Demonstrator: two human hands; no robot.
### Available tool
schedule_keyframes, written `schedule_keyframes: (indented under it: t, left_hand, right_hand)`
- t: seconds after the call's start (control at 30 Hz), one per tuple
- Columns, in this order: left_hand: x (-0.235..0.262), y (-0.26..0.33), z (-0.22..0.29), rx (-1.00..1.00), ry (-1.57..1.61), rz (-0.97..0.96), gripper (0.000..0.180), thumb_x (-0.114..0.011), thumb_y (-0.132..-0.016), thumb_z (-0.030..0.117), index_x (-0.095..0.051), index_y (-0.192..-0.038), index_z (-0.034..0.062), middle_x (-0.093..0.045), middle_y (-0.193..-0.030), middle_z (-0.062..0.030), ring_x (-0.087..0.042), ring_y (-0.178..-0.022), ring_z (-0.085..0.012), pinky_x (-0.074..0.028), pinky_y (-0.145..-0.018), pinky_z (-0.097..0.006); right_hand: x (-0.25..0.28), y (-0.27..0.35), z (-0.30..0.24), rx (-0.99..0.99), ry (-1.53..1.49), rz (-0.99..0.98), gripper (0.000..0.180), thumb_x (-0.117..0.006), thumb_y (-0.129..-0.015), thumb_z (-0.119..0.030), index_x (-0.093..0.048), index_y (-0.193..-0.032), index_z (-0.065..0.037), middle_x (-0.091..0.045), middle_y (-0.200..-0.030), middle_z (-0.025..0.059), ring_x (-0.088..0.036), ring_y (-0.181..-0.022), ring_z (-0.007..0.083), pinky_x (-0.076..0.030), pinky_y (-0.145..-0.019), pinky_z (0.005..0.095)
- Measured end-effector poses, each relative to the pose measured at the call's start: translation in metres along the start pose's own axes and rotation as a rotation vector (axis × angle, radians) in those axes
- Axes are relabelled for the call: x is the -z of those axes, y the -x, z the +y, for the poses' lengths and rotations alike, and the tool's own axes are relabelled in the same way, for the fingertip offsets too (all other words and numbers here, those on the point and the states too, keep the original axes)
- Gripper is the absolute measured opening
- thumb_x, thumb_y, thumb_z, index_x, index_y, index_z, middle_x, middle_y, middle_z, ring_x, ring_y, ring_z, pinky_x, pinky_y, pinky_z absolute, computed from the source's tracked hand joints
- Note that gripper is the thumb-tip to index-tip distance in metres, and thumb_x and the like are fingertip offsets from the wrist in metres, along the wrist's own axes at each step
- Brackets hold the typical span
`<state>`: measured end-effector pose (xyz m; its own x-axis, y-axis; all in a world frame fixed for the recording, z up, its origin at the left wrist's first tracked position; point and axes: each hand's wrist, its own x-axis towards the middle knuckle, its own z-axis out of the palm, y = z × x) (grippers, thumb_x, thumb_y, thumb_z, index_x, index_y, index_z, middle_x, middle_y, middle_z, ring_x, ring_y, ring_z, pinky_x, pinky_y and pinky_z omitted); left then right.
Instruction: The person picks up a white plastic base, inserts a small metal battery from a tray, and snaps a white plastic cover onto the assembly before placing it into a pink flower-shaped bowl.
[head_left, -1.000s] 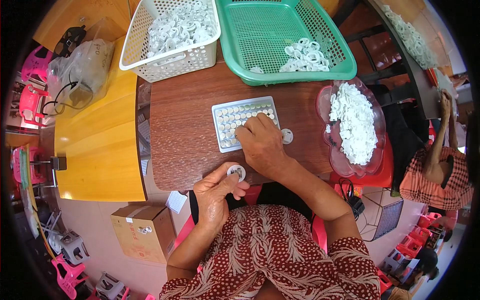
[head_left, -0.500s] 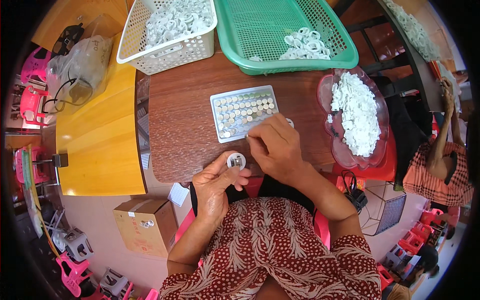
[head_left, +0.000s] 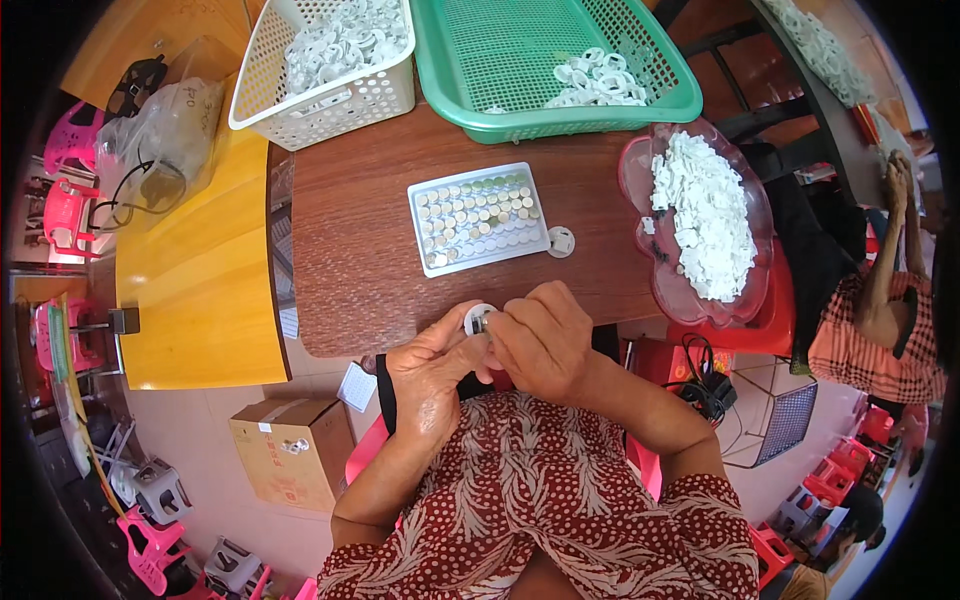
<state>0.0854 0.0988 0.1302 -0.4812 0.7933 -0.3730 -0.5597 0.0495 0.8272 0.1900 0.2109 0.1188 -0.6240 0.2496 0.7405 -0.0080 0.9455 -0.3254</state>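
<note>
My left hand (head_left: 432, 362) pinches a round white plastic disc (head_left: 477, 316) with a metal-lined recess, held over the near table edge. Closed against that disc are the fingertips of my right hand (head_left: 545, 345), gripping a small silvery button cell that they mostly cover. Beyond my hands a pale tray (head_left: 488, 259) holds rows of button cells (head_left: 455, 213), with several bare pockets at its near right. Another white disc (head_left: 561, 241) lies beside the tray's right edge.
At the back stand a white basket (head_left: 345, 110) and a green basket (head_left: 560, 128), both with white plastic rings. A pink scalloped dish (head_left: 640, 185) of small white parts is at right. A yellow table (head_left: 190, 310) adjoins on the left. Another person (head_left: 870, 335) sits far right.
My right hand has come from the tray's near edge down to the disc in my left hand. The disc beside the tray is now uncovered. The view has shifted slightly.
</note>
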Motion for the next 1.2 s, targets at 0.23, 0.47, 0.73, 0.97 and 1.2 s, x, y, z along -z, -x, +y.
schedule_keyframes:
  t: [0.23, 0.47, 0.73, 0.97, 1.2]
  left_hand:
    - [-0.003, 0.004, 0.002, 0.022, 0.004, -0.027, 0.031, -0.056, -0.085, -0.006, -0.056, -0.115, -0.0102, -0.065, -0.085, -0.0119, -0.06, -0.066, -0.0128, -0.046, -0.055, -0.021]
    - [-0.003, 0.006, -0.002, -0.033, 0.007, -0.021, 0.033, -0.061, -0.081, -0.006, -0.056, -0.114, -0.0115, -0.065, -0.085, -0.0129, -0.057, -0.059, -0.0136, -0.048, -0.053, -0.024]
    - [0.003, 0.008, -0.013, -0.138, -0.098, -0.037, 0.032, -0.059, -0.087, -0.002, -0.055, -0.118, -0.0081, -0.064, -0.085, -0.0069, -0.057, -0.067, -0.0076, -0.047, -0.058, -0.019]
    - [0.003, 0.009, -0.013, -0.169, -0.175, -0.017, 0.031, -0.059, -0.088, 0.0, -0.056, -0.118, -0.0065, -0.064, -0.085, -0.0063, -0.059, -0.068, -0.0076, -0.047, -0.057, -0.018]
    - [0.002, 0.006, -0.01, -0.104, -0.113, -0.021, 0.033, -0.061, -0.085, 0.0, -0.056, -0.115, -0.0111, -0.065, -0.085, -0.011, -0.059, -0.062, -0.0114, -0.046, -0.052, -0.02]
  right_hand:
    - [0.003, 0.002, -0.001, 0.081, 0.023, -0.026, 0.033, -0.067, -0.058, -0.012, -0.056, -0.084, 0.005, -0.047, -0.074, 0.01, -0.045, -0.064, 0.0227, -0.037, -0.051, 0.0347]
    - [0.006, -0.004, -0.001, 0.064, -0.031, -0.064, 0.031, -0.064, -0.052, -0.011, -0.054, -0.078, 0.004, -0.043, -0.07, 0.0083, -0.043, -0.063, 0.0223, -0.036, -0.051, 0.0348]
    - [0.006, 0.0, -0.001, 0.107, -0.02, -0.106, 0.03, -0.069, -0.061, -0.01, -0.057, -0.083, 0.007, -0.052, -0.075, 0.0115, -0.046, -0.059, 0.0225, -0.034, -0.047, 0.0336]
    - [0.001, 0.002, 0.0, -0.024, -0.129, -0.053, 0.021, -0.068, -0.063, 0.0, -0.057, -0.08, 0.005, -0.052, -0.073, 0.0112, -0.047, -0.059, 0.0249, -0.036, -0.048, 0.0342]
    - [0.001, 0.005, -0.001, -0.113, -0.187, -0.052, 0.019, -0.066, -0.062, 0.005, -0.057, -0.078, 0.002, -0.053, -0.072, 0.0103, -0.048, -0.059, 0.0255, -0.037, -0.049, 0.0341]
